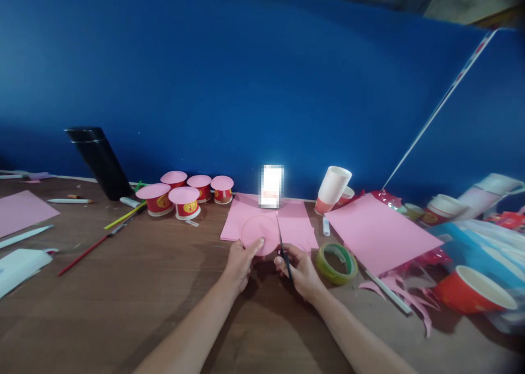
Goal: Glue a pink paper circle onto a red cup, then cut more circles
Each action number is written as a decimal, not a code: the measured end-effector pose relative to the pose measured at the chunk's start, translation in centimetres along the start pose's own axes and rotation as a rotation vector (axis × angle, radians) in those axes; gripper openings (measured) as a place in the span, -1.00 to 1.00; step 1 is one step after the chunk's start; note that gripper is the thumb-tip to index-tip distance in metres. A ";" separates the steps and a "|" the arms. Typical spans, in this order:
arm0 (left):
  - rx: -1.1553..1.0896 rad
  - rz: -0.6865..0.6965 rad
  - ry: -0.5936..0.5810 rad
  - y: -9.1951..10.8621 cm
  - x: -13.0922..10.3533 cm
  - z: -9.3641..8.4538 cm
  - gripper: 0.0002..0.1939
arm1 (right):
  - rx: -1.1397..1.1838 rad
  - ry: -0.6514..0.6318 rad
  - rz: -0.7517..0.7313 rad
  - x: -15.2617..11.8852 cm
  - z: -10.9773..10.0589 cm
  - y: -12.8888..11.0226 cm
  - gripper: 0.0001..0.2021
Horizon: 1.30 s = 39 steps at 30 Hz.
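Observation:
My left hand [241, 262] pinches a round pink paper piece [259, 233] between thumb and fingers, the thumb on top. Beside it my right hand [298, 267] is closed on dark scissors [284, 253], whose blades point away from me along the right edge of the round piece. Whether the blades are parted is hard to make out. Behind and under the round piece lie pink paper sheets [241, 203]. A roll of yellow-green tape [336, 263] lies just right of my right hand.
Several red cups with pink discs [184, 202] stand left of the sheets. A black bottle [100, 163], brush [88, 255], glowing phone [271, 187], stacked white cups [333, 188], pink sheet [381, 234], paper scraps [410, 297] and tipped red cup [455, 289] surround the work area.

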<state>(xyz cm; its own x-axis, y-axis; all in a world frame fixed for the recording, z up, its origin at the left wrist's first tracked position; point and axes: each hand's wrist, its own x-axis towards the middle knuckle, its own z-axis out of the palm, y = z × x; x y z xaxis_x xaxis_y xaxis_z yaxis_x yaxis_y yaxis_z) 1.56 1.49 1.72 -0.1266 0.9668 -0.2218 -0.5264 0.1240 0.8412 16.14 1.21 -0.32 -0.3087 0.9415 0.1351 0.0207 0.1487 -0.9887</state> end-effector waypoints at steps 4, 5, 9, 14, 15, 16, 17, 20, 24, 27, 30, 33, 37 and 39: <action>0.005 -0.007 0.018 0.1 0.0 0.0 -0.67 | 0.001 0.009 -0.002 0.0 0.0 0.0 -0.63; 0.003 -0.003 0.012 0.1 0.0 0.0 -0.67 | 0.001 0.008 0.002 0.0 -0.1 0.0 -0.62; 0.003 -0.001 0.004 -0.1 0.2 -0.1 -0.67 | 0.022 0.013 0.017 0.0 -0.1 0.1 -0.61; 0.028 -0.008 0.019 -0.1 0.2 -0.1 -0.66 | 0.020 0.016 0.024 0.1 0.0 0.1 -0.62; 0.035 -0.008 0.016 0.0 0.1 -0.1 -0.67 | 0.017 0.013 0.025 0.1 0.0 0.2 -0.62; 0.043 -0.008 0.018 0.0 0.1 -0.1 -0.67 | 0.017 0.013 0.026 0.1 0.0 0.2 -0.62; 0.052 -0.009 0.023 0.0 0.1 -0.1 -0.67 | 0.021 0.016 0.026 0.1 0.0 0.2 -0.62; 0.058 -0.020 0.043 0.1 -0.1 0.0 -0.67 | 0.025 0.023 0.034 0.1 0.0 0.3 -0.62; 0.016 0.000 0.029 0.3 -0.3 0.2 -0.68 | 0.026 0.031 0.061 0.1 0.0 0.2 -0.61; 0.020 0.003 0.036 0.4 -0.3 0.2 -0.69 | 0.030 0.029 0.060 0.1 0.0 0.1 -0.61; 0.022 0.000 0.052 0.4 -0.2 0.1 -0.68 | 0.017 0.036 0.050 0.1 -0.1 0.2 -0.59; 0.009 0.016 0.046 0.3 -0.1 0.0 -0.67 | 0.007 0.051 0.044 0.1 0.0 0.3 -0.56; 0.022 -0.004 0.065 0.3 -0.1 0.0 -0.67 | 0.018 0.049 0.042 0.1 0.0 0.4 -0.55; 0.027 -0.006 0.055 0.3 -0.1 0.0 -0.67 | 0.020 0.042 0.043 0.1 -0.1 0.4 -0.56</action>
<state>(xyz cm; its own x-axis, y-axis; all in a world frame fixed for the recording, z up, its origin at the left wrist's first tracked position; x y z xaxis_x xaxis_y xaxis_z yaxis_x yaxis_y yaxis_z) 1.42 1.39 2.02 -0.1698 0.9524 -0.2533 -0.5046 0.1368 0.8524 16.17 1.38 -0.71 -0.2675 0.9589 0.0946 0.0141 0.1021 -0.9947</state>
